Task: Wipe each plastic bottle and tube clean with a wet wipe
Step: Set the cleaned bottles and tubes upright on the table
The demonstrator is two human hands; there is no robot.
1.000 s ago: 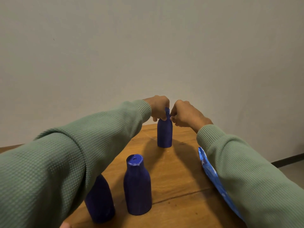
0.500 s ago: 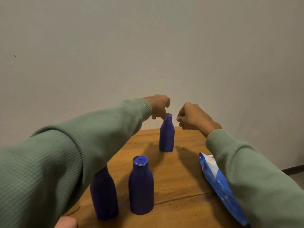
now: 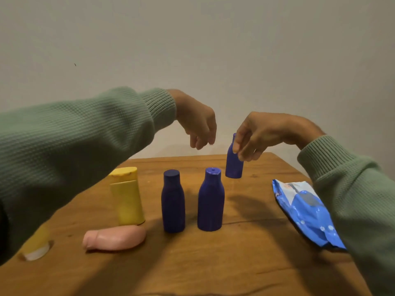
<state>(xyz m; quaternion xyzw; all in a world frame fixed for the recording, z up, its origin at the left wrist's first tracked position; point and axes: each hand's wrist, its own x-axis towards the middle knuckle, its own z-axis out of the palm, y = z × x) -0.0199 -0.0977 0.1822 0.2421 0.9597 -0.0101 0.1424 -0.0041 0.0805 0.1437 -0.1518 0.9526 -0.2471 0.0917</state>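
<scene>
Pinched the small blue bottle [image 3: 234,167] near its neck with the right hand [image 3: 263,135], upright, beyond and left of the wet-wipe pack [image 3: 303,210]; could not tell whether its base touched the table [image 3: 213,263]; held the left hand [image 3: 197,124] further left of the pack, fingers drooping, grasping nothing; carried no wipe in either hand; risked a slip from so light a fingertip grip on smooth plastic; risked toppling the lighter blue bottle [image 3: 211,199] and darker blue bottle [image 3: 173,201], standing left of the pack, with a dropped bottle or a trailing sleeve.

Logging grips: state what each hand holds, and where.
Right hand grips the small dark-blue plastic bottle by its neck and shoulder; left hand holds nothing.
</scene>
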